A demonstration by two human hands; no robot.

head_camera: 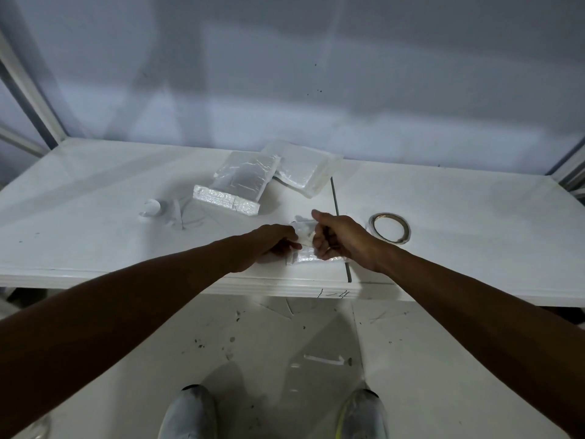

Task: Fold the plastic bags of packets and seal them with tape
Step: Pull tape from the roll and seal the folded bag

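A small clear plastic bag of packets [303, 245] lies near the front edge of the white table [95, 217], mostly covered by both hands. My left hand [272, 245] presses and pinches its left side. My right hand [342, 239] is closed on its upper right part, thumb raised, lifting a clear flap. A roll of tape [389, 228] lies flat just right of my right hand. Two larger bags of packets sit further back, one [237, 185] in front and one [304, 171] behind it to the right.
A small white bottle-like object [152, 208] and thin scraps [180, 213] lie on the table's left. A dark seam [336, 204] runs across the tabletop. A frosted wall stands behind. My shoes [190, 413] show on the floor below.
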